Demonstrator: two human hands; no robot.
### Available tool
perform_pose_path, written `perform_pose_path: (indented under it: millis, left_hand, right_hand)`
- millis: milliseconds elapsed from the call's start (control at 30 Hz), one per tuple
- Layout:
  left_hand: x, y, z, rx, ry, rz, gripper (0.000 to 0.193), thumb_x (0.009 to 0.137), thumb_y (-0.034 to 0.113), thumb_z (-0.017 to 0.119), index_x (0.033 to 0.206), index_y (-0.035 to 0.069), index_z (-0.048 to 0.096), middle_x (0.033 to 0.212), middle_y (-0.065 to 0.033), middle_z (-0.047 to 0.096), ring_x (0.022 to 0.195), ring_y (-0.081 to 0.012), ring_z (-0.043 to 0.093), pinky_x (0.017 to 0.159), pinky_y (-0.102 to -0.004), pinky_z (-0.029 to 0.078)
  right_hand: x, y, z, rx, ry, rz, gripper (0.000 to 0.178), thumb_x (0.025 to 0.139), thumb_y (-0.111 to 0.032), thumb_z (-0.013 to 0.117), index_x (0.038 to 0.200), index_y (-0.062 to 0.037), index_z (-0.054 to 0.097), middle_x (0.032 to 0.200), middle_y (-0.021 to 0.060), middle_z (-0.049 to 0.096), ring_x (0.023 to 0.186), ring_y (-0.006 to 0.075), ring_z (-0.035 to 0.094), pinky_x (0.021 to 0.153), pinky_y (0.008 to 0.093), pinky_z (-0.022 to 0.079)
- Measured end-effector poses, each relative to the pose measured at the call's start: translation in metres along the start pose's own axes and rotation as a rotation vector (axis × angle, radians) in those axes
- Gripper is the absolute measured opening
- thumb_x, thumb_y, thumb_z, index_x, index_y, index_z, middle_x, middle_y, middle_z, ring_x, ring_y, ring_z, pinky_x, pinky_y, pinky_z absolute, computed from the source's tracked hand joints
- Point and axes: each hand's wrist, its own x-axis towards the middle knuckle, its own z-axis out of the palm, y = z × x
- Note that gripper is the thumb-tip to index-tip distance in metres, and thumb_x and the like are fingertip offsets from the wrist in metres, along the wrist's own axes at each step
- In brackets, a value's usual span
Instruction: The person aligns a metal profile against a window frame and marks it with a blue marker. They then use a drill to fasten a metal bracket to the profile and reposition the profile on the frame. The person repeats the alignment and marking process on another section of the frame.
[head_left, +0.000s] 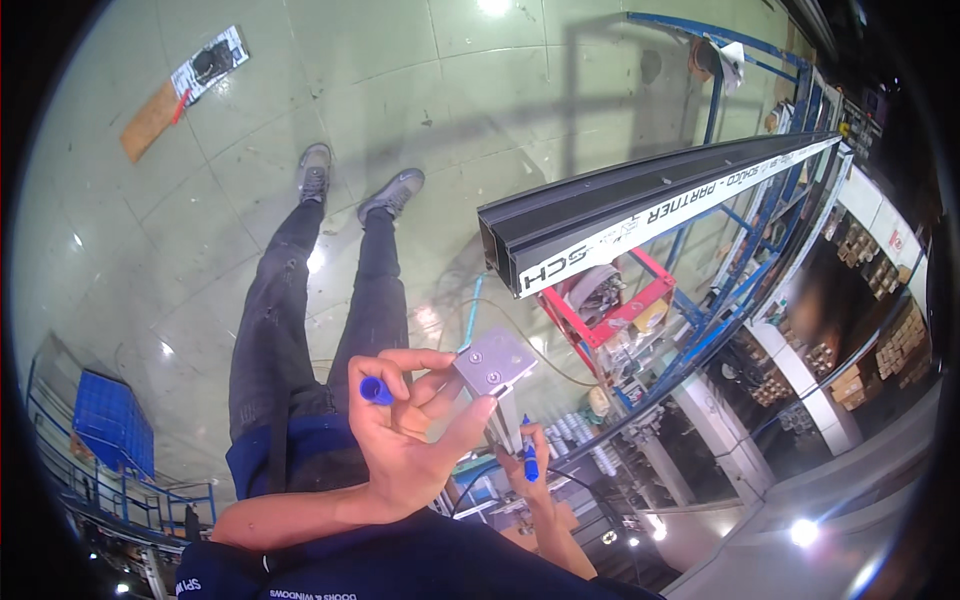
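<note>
My left hand (412, 445) is closed, pinching a silvery metal bracket (499, 358) between thumb and fingertips. Its flat face, with two screw heads, is turned up, and a narrow light-coloured bar runs down from it toward my right hand (537, 477). Tucked between the fingers of the left hand is a blue marker cap (375, 390), hollow end showing. A blue marker (530, 455) is held in my right hand, which is also by the lower end of the bar; whether it grips the bar is partly hidden. Both hands are in front of my body.
To the right, a long dark profile (660, 190) with a printed white strip lies across a blue metal rack (715, 110). Below it stands a red frame (610, 310). Shelves with stacked goods (900, 340) are farther right. A blue crate (112, 425) and cardboard (150, 122) are at left.
</note>
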Motion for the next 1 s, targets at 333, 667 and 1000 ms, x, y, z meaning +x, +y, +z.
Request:
perform_pose_path:
  millis: [333,667,1000]
  left_hand:
    - [0.026,-0.003,0.006,0.228,-0.046,-0.009,0.058,0.077,-0.016,0.077,0.101,0.008,0.030,0.118,-0.0180,0.053,0.117,-0.0289,0.065,0.099,-0.0452,0.061]
    - [0.031,-0.006,0.013,0.257,-0.052,-0.014,0.056,0.077,-0.013,0.078,0.099,0.008,0.032,0.118,-0.0170,0.053,0.117,-0.0231,0.062,0.100,-0.0463,0.060]
    - [0.028,-0.008,0.006,0.307,-0.100,0.004,0.053,0.078,-0.011,0.078,0.098,0.009,0.033,0.118,-0.0155,0.053,0.117,-0.0208,0.059,0.100,-0.0450,0.060]
  right_hand:
    - [0.018,0.010,-0.013,-0.046,-0.042,-0.005,0.045,0.077,0.005,0.074,0.117,-0.0002,0.053,0.122,0.0211,0.069,0.113,0.0241,0.068,0.100,0.0363,0.050]
    - [0.026,0.017,-0.018,0.091,-0.085,-0.027,0.045,0.078,0.010,0.072,0.117,0.0001,0.052,0.126,0.0227,0.067,0.120,0.0264,0.065,0.105,0.0373,0.047]
    - [0.029,0.012,-0.011,0.086,-0.009,-0.090,0.040,0.080,0.006,0.077,0.112,-0.0012,0.055,0.105,0.0122,0.071,0.103,0.0159,0.066,0.093,0.0312,0.049]
